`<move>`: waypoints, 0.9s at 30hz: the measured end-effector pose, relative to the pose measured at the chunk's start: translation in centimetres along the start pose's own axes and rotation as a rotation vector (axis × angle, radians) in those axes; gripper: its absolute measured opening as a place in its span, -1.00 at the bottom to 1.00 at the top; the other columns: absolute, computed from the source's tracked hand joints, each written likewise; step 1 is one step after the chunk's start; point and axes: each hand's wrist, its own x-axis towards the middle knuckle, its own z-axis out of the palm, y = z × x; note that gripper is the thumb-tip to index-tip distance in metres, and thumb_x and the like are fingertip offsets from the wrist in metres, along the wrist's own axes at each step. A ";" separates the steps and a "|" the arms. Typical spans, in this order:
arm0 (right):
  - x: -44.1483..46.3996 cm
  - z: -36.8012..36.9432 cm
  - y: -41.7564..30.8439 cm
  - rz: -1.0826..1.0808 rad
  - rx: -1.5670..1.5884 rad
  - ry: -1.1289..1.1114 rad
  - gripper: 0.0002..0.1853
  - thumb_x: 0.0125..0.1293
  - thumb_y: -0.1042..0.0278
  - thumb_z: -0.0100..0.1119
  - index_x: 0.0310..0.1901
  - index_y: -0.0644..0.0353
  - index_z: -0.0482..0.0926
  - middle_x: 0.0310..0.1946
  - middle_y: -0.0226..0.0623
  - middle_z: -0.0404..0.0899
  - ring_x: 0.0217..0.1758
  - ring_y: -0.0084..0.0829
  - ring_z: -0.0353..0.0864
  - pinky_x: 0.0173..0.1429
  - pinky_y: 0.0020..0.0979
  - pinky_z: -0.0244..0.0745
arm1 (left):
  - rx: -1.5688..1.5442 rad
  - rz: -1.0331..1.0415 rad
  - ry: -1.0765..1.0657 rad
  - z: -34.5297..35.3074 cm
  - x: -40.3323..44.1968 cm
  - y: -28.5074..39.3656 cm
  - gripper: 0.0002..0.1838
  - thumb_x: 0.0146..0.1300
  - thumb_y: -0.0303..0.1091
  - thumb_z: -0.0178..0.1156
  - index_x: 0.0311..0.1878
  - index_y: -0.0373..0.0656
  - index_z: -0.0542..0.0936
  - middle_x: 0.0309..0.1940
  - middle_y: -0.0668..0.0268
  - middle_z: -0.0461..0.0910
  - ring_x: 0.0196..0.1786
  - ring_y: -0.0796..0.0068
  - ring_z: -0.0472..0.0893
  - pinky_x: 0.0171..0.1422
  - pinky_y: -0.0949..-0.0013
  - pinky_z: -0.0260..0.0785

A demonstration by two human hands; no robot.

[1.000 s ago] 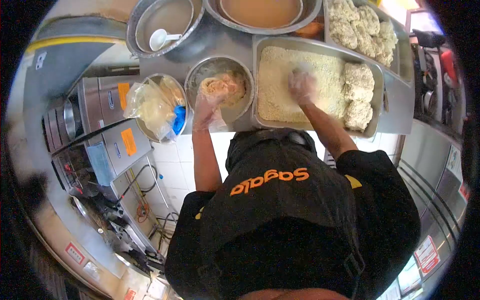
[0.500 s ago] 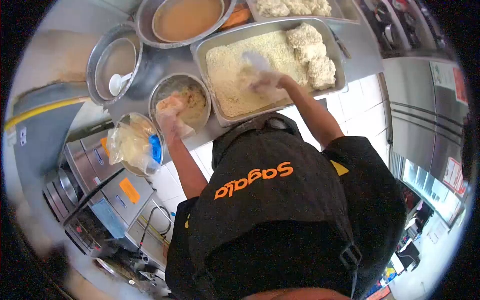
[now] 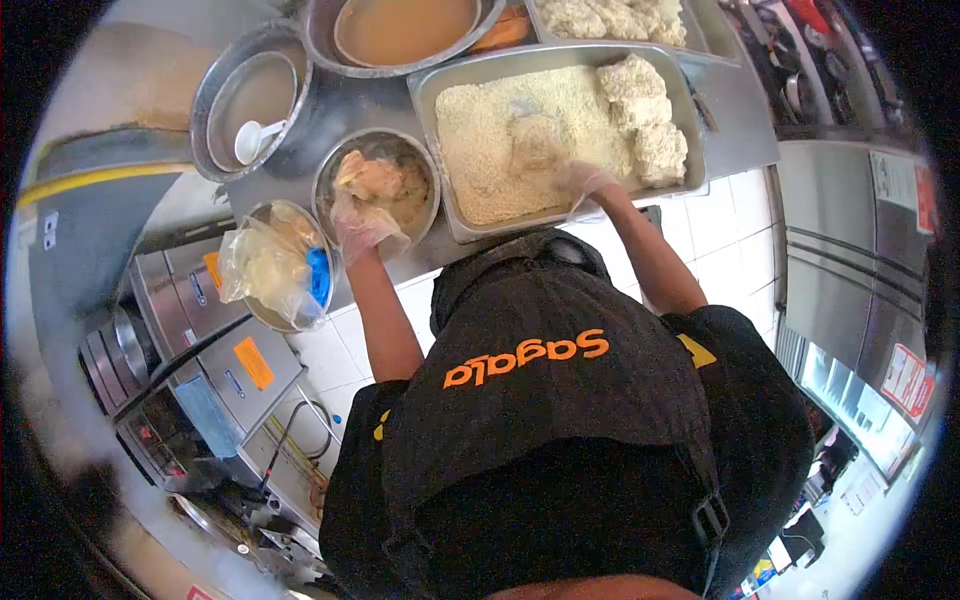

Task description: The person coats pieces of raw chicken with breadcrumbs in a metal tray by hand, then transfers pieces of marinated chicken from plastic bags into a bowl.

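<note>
In a clear plastic glove, my left hand (image 3: pixel 362 222) is closed on a piece of raw chicken (image 3: pixel 368 178) over a round metal bowl (image 3: pixel 433 205), which has wet batter-like residue inside. My right hand (image 3: pixel 588 180), also gloved, reaches into a large metal tray (image 3: pixel 460 228) of pale breading flour (image 3: pixel 475 160). Its fingers blend into the flour around a coated lump (image 3: pixel 537 140), and I cannot make out whether they grip it. Several thickly coated chicken pieces (image 3: pixel 640 110) are stacked along the tray's right side.
Behind stand a bowl of brownish liquid (image 3: pixel 405 30) and a bowl of cloudy liquid (image 3: pixel 250 95) with a white scoop (image 3: pixel 256 138). A second tray (image 3: pixel 705 35) holds more coated pieces. Left of my left hand, a bowl (image 3: pixel 262 312) contains plastic bags (image 3: pixel 258 262).
My left hand has raised the chicken piece a little from the bowl. My right hand has lowered in the tray, with flour now covering its fingers. The whole view has shifted slightly.
</note>
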 end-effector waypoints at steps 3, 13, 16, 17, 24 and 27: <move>1.5 0.5 -2.6 -0.050 0.512 -0.090 -0.61 0.24 0.07 0.00 0.01 0.09 0.48 -0.06 -0.15 0.51 -0.05 -0.28 0.50 0.10 -0.28 0.34 | -0.745 -0.212 -0.046 2.0 -0.2 0.1 -0.72 0.19 -0.29 0.12 -0.09 -0.23 0.51 -0.29 0.26 0.51 -0.30 0.38 0.52 -0.20 0.38 0.43; 5.4 -2.1 -8.3 0.233 0.912 0.008 -0.61 0.23 0.17 -0.01 0.08 0.07 0.43 0.03 -0.10 0.45 0.06 -0.31 0.45 0.17 -0.29 0.29 | 0.813 0.116 0.113 4.5 0.6 0.5 -0.66 0.10 -0.08 0.10 -0.29 -0.19 0.58 -0.36 0.05 0.57 -0.18 0.07 0.54 -0.08 0.15 0.33; 8.7 0.9 0.3 -0.047 0.182 0.201 -0.66 0.15 0.15 0.07 -0.08 0.13 0.52 -0.16 -0.02 0.55 -0.10 -0.27 0.55 0.01 -0.26 0.42 | 1.218 0.080 0.000 3.4 2.6 -1.8 -0.65 0.12 -0.08 0.04 -0.24 -0.18 0.58 -0.27 0.01 0.56 -0.12 0.01 0.52 -0.02 0.11 0.33; 7.9 0.0 -0.1 0.061 0.186 0.267 -0.66 0.13 0.14 0.08 -0.11 0.14 0.53 -0.21 0.01 0.55 -0.13 -0.22 0.56 -0.02 -0.23 0.42 | 1.215 0.110 0.054 3.3 2.7 -2.2 -0.65 0.14 -0.09 0.02 -0.24 -0.18 0.58 -0.25 0.01 0.55 -0.12 0.00 0.52 -0.02 0.10 0.33; 9.4 -0.6 3.4 0.240 0.116 0.356 -0.66 0.07 0.16 0.12 -0.21 0.25 0.53 -0.37 0.11 0.54 -0.22 -0.04 0.55 -0.06 -0.16 0.43 | 0.997 0.441 0.112 -3.7 6.4 -11.2 -0.64 0.18 -0.11 0.01 -0.20 -0.21 0.56 -0.23 0.02 0.55 -0.19 -0.01 0.53 -0.08 0.11 0.35; 8.3 -4.1 1.4 0.269 -0.075 0.492 -0.66 0.06 0.18 0.11 -0.21 0.25 0.52 -0.29 0.09 0.53 -0.16 -0.02 0.53 -0.01 -0.18 0.42 | 0.836 0.353 0.025 -3.8 6.2 -8.8 -0.64 0.19 -0.11 0.04 -0.14 -0.21 0.56 -0.21 0.09 0.57 -0.17 0.05 0.55 -0.09 0.14 0.36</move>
